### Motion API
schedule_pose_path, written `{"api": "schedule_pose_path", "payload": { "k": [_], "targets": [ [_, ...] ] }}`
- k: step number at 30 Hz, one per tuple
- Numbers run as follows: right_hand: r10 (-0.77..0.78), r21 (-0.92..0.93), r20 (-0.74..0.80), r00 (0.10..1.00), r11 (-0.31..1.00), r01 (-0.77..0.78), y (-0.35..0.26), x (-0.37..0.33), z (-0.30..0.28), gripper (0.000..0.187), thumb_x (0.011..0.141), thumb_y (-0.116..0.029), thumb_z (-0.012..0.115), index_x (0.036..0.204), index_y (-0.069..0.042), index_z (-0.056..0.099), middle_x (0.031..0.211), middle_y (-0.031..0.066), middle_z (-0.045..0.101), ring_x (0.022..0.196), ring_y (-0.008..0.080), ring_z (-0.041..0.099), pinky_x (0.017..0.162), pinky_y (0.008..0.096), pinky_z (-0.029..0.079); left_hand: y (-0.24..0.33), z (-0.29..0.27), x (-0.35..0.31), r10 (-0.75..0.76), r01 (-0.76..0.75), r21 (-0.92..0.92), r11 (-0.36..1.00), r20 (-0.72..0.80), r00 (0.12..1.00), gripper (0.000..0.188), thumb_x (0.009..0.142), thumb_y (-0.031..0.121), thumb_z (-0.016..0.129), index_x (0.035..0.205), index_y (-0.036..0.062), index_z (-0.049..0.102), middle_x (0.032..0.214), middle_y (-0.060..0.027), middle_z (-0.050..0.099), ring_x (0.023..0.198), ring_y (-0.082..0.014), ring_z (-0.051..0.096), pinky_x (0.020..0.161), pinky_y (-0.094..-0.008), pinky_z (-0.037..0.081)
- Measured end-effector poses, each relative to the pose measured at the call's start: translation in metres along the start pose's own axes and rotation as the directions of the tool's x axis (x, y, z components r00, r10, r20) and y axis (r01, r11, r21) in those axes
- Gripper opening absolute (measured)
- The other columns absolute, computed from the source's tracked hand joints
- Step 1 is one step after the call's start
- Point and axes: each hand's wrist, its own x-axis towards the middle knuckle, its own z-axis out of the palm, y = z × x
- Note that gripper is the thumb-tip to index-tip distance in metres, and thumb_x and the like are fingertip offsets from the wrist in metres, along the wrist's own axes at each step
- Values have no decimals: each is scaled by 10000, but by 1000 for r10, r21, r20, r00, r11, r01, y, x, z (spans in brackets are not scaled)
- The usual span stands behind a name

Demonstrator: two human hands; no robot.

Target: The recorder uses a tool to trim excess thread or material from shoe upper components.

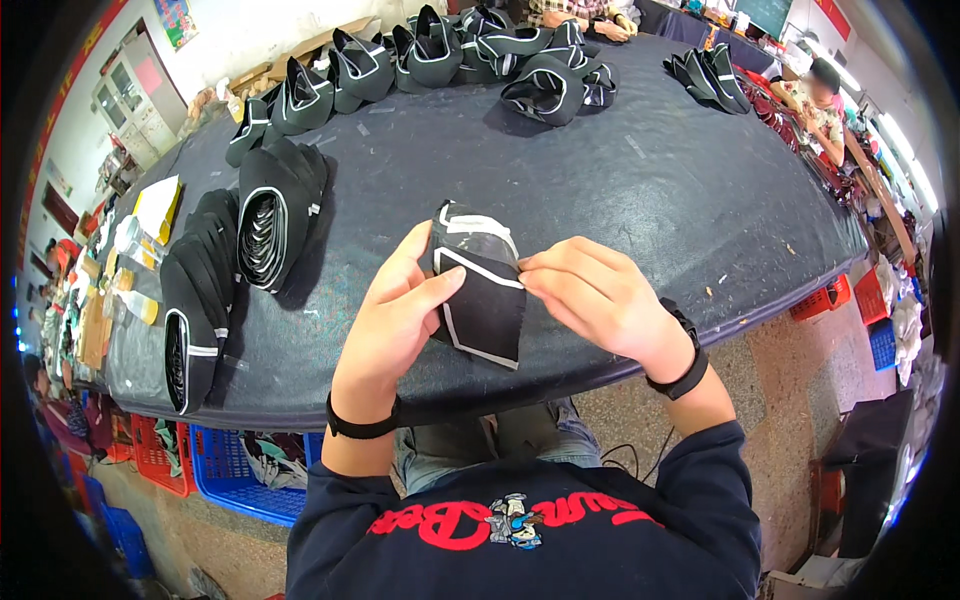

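Over the near edge of the dark table, a black fabric piece with white edge strips point(485, 318) is held up between my hands. It looks like a shoe upper, with a curved top part and a flap hanging toward me. My left hand point(398, 305) grips its left side, thumb across the front and fingers behind. At the piece's right edge, my right hand point(590, 290) pinches with thumb and fingertips. Whatever lies under those fingertips is too small to make out. Dark bands circle both my wrists.
Nested stacks of black pieces point(283, 215) stand at the left of the table point(400, 150), with more along its far side. Bottles point(138, 305) and a yellow-white packet point(158, 208) lie at the left edge. Blue point(235, 490) and red baskets sit below. Other people work across the table.
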Motion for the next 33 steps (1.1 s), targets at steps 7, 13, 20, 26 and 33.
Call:
{"api": "schedule_pose_path", "payload": {
  "k": [7,13,20,26,33],
  "targets": [
    [-76,-149,-16,997,986,73,-7,2,0,249,620,-32,630,850,62,613,870,111,610,726,218,602,639,299,521,2,-1,0,-108,109,-108,988,14,994,416,883,9,486,1287,-17,390,1153,-119,568,1040,-180,578,883,-306,475],
    [4,-38,-27,1000,999,-5,-3,0,4,199,594,-20,648,773,11,565,776,92,566,675,215,569,577,307,475,-5,1,2,-71,72,-6,997,35,997,343,879,-16,488,1218,-25,432,1083,-104,598,980,-145,593,832,-272,484],
    [-3,22,-129,992,1000,6,-15,6,4,214,588,-12,641,774,-16,535,740,73,542,614,210,534,527,311,410,-22,-5,5,14,-32,522,853,37,999,195,863,-83,466,1038,-1,493,784,-27,585,754,-29,504,644,-199,419],
    [54,-98,-196,979,992,-75,-8,27,-8,234,568,-1,647,763,-45,525,733,57,539,620,209,532,535,309,385,-29,11,-5,25,-83,575,814,108,994,232,852,-85,487,1065,6,499,734,-21,540,701,-33,442,605,-199,371],
    [153,-197,-239,959,959,-202,10,29,3,248,558,20,657,736,-68,508,721,36,543,638,200,540,563,296,393,-30,12,-8,54,-108,581,807,109,993,286,832,-72,517,1105,9,505,661,-23,501,624,-49,392,563,-206,338]
  ]
}}
